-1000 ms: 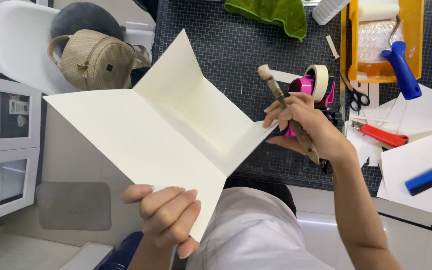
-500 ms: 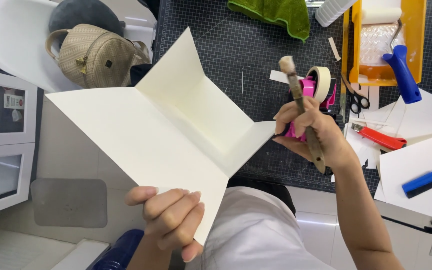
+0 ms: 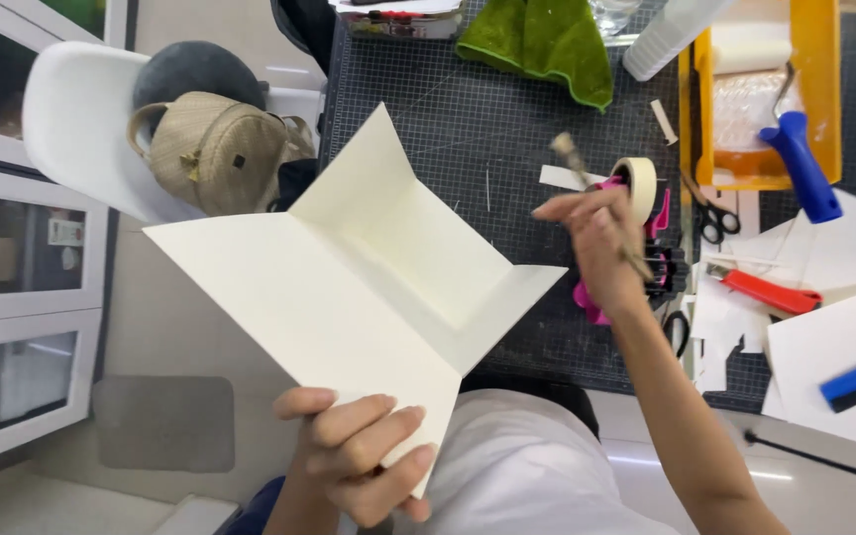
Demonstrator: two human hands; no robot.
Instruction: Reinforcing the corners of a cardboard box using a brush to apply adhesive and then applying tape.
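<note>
A folded cream card sheet [image 3: 349,287] is gripped at its near corner by the left hand [image 3: 359,461], fingers clenched over the edge, so that the creased panels are held open in the air, above the near edge of the dark cutting mat [image 3: 487,129]. A thin brush [image 3: 596,203] is grasped in the right hand [image 3: 601,248], raised just beside the sheet's right flap. A roll of tape [image 3: 636,183] and scissors [image 3: 710,213] are kept within reach toward the mat's right edge.
</note>
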